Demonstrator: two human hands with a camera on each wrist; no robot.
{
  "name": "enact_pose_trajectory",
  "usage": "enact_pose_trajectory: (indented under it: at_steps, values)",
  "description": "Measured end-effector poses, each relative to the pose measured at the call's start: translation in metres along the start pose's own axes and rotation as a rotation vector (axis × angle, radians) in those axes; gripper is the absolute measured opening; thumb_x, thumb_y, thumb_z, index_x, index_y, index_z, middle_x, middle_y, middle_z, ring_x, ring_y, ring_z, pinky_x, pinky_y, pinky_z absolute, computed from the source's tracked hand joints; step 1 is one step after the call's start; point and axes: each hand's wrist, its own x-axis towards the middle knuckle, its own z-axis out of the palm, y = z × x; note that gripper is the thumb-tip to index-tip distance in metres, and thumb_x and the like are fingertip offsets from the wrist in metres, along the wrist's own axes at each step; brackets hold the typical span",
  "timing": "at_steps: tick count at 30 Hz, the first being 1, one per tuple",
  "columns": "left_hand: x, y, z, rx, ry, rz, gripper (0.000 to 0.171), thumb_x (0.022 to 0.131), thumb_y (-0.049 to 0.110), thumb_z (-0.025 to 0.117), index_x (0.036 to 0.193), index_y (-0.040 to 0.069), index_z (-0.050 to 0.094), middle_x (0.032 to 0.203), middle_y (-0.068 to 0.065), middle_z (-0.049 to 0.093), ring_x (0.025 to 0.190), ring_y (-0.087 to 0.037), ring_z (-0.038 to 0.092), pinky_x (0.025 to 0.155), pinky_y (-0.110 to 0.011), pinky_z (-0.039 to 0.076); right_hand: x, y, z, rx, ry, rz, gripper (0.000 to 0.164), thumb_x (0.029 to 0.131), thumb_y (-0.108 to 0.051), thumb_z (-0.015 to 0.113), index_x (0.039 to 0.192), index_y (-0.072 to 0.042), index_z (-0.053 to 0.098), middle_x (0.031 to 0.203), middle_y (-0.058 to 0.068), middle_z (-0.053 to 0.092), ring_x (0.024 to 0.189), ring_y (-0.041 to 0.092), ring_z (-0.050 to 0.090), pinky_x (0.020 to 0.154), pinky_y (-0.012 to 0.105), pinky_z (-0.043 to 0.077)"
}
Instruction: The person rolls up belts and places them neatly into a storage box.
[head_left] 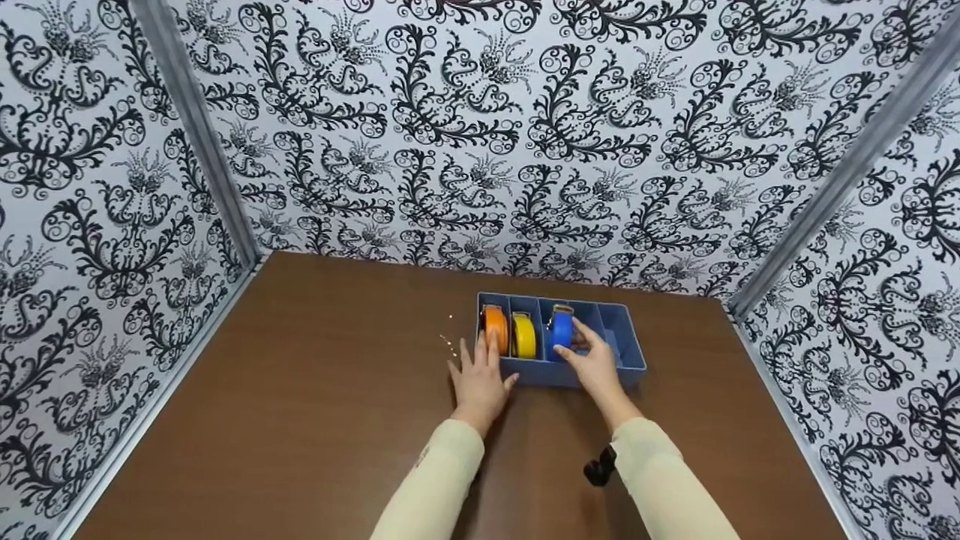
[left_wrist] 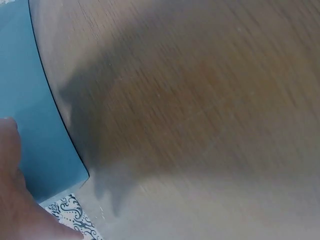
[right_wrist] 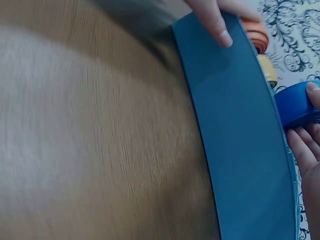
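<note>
A blue-grey divided box (head_left: 544,373) stands on the table, seen in all three views. My right hand (head_left: 598,366) pinches a rolled blue belt (head_left: 561,331) with a metal piece on top, between thumb and fingers, in a middle compartment. In the right wrist view the blue roll (right_wrist: 296,104) shows above the box's rim. My left hand (head_left: 481,384) rests on the box's front left corner with its fingers spread, fingertips over the rolled orange belt (head_left: 493,321). Beside the orange roll, a rolled yellow belt (head_left: 524,336) sits in its own compartment.
The brown wooden table (head_left: 330,375) reaches back to a patterned wall (head_left: 465,150). To the right of the blue roll, a bare compartment (head_left: 616,330) shows in the box. A black device (head_left: 600,466) is fixed at the right sleeve.
</note>
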Motion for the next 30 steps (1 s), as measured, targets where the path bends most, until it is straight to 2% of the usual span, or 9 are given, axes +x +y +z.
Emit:
enact_pose_trajectory:
  at_steps: [4,9,16,23,30]
  values:
    - [-0.001,0.001,0.000,0.058,0.004,-0.004,0.095,0.086,0.064,0.058,0.157,0.018,0.016,0.156,-0.010,0.029,0.138,-0.047,0.028,0.103,-0.067,0.027,0.008,-0.001,0.001,-0.083,-0.078,0.059,0.063,0.085,-0.009,0.076,0.141,-0.001,0.049,0.108,0.020,0.065,0.097,0.032,0.060,0.084,0.042,0.052]
    - [-0.001,0.000,0.003,0.143,-0.016,-0.019,0.095,0.086,0.068,0.054,0.158,0.020,0.013,0.155,-0.007,0.031,0.138,-0.045,0.030,0.105,-0.069,0.022,0.019,-0.005,0.003,-0.199,-0.166,0.054,0.060,0.085,-0.010,0.075,0.140,-0.005,0.052,0.106,0.017,0.065,0.096,0.029,0.062,0.083,0.043,0.053]
    - [0.003,0.002,0.006,0.201,-0.029,-0.014,0.096,0.086,0.069,0.052,0.158,0.020,0.012,0.155,-0.006,0.033,0.136,-0.044,0.033,0.105,-0.070,0.019,0.026,-0.010,0.006,-0.354,-0.210,0.029,0.055,0.085,-0.012,0.076,0.136,-0.007,0.058,0.114,0.019,0.066,0.100,0.030,0.064,0.087,0.045,0.051]
    - [0.004,0.002,0.005,0.257,-0.030,-0.016,0.097,0.086,0.071,0.049,0.158,0.019,0.011,0.156,-0.004,0.032,0.134,-0.043,0.037,0.104,-0.071,0.017,0.026,-0.018,0.009,-0.361,-0.234,0.033,0.054,0.086,-0.010,0.074,0.136,-0.005,0.056,0.124,0.021,0.062,0.105,0.033,0.061,0.092,0.047,0.048]
    - [0.002,0.001,0.008,0.256,-0.010,-0.002,0.098,0.085,0.071,0.051,0.158,0.019,0.011,0.154,-0.004,0.035,0.131,-0.044,0.041,0.103,-0.072,0.018,0.027,-0.019,0.012,-0.479,-0.246,0.018,0.051,0.086,-0.009,0.073,0.133,0.002,0.057,0.131,0.023,0.057,0.117,0.038,0.055,0.100,0.050,0.042]
